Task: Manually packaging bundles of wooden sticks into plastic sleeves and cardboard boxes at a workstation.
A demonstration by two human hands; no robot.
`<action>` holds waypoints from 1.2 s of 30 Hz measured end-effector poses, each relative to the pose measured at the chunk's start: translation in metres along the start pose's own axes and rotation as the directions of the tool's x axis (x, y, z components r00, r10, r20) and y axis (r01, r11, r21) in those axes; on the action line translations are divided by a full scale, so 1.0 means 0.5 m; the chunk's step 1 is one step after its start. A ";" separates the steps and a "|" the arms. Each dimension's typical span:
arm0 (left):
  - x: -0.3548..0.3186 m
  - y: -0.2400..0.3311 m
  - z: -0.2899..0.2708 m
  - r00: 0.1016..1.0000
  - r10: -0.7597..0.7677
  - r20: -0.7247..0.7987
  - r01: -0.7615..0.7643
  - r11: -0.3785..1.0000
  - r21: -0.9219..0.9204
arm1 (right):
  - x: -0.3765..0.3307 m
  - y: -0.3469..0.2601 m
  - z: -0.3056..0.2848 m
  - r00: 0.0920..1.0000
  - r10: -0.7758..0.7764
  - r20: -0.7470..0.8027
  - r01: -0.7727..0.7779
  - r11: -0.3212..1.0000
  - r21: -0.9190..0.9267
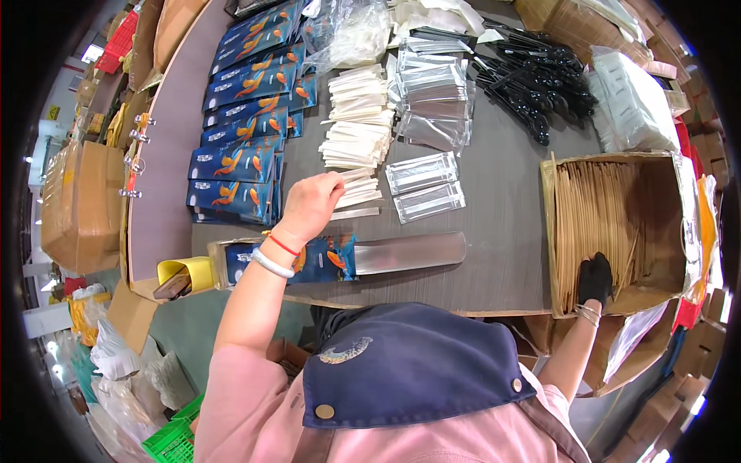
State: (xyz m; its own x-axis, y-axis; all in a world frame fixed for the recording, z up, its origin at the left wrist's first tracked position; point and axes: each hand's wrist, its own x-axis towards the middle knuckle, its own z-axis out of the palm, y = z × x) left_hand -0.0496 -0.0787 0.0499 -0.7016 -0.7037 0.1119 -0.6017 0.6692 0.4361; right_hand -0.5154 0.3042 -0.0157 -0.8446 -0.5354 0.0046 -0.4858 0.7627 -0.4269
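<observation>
Grey table (494, 231) w/ blue pouches (247, 116), white packets (356, 123), black cutlery (532, 77), box (617, 231).

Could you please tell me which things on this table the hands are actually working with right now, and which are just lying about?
In use:
- left hand reaching onto the white paper packets
- right hand, in a black glove, inside the cardboard box of brown sticks

Lying about:
- black plastic cutlery
- blue pouches
- clear sleeves

Single head-worn fisheye, steeply down over table (494, 231)
</observation>
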 end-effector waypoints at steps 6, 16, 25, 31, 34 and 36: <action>0.049 0.073 0.034 1.000 0.021 0.017 -0.016 0.961 -0.276 | -0.002 -0.060 -0.025 0.984 0.122 0.130 -0.119 0.992 -0.031; 0.129 0.105 0.148 1.000 0.003 -0.010 -0.004 0.993 -0.114 | -0.013 -0.059 -0.018 0.996 -0.019 0.089 0.041 0.966 -0.253; 0.141 0.122 0.131 0.991 -0.104 0.088 0.119 0.975 -0.189 | -0.047 -0.113 -0.074 0.955 0.161 -0.250 -0.102 0.967 0.233; 0.021 0.163 0.022 0.927 -0.105 0.359 0.264 0.863 -0.430 | -0.112 -0.358 -0.034 0.965 -0.216 0.150 0.165 0.941 0.297; -0.070 0.157 0.041 0.972 0.075 0.224 -0.060 0.996 -0.072 | -0.144 -0.446 0.023 0.795 -0.544 0.270 0.390 0.798 0.459; -0.107 0.149 0.032 0.973 -0.019 0.229 0.042 0.995 -0.095 | -0.150 -0.456 0.070 0.687 -0.684 0.246 0.490 0.686 0.538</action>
State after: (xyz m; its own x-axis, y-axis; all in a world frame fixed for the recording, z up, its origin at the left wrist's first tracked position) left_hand -0.0631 0.0127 0.0623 -0.7589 -0.6429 -0.1037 -0.5913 0.6136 0.5233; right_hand -0.3334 0.1577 0.0499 -0.1926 -0.9786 0.0730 -0.6261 0.0652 -0.7770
